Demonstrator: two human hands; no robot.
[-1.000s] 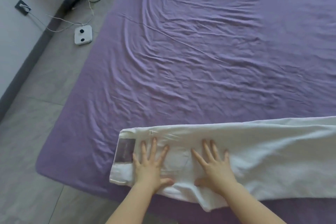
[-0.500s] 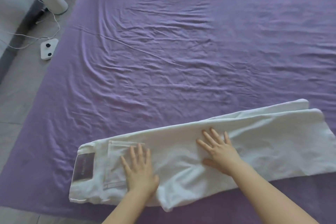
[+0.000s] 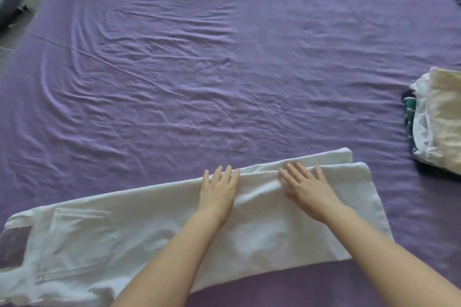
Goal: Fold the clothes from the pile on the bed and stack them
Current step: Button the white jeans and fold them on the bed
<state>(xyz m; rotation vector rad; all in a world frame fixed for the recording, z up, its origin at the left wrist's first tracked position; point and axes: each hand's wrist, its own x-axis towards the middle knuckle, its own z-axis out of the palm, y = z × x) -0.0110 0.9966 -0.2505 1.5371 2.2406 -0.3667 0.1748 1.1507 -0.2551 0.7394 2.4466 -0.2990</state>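
On the near edge of the purple bed (image 3: 224, 82), head view: white jeans (image 3: 149, 227) laid lengthwise, legs doubled. Left hand (image 3: 219, 189) and right hand (image 3: 309, 189) are pressed flat, fingers spread, nothing pinched. Fabric judged thick, limp, moderately heavy; best gripped at hem and waistband

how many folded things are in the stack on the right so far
3 show: a cream piece on top, a white one under it, and a dark patterned one lowest. The frame edge cuts the stack, so more may be hidden.

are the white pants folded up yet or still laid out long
Folded once lengthwise only: the white pants lie full length, one leg atop the other, both hems showing at the right.
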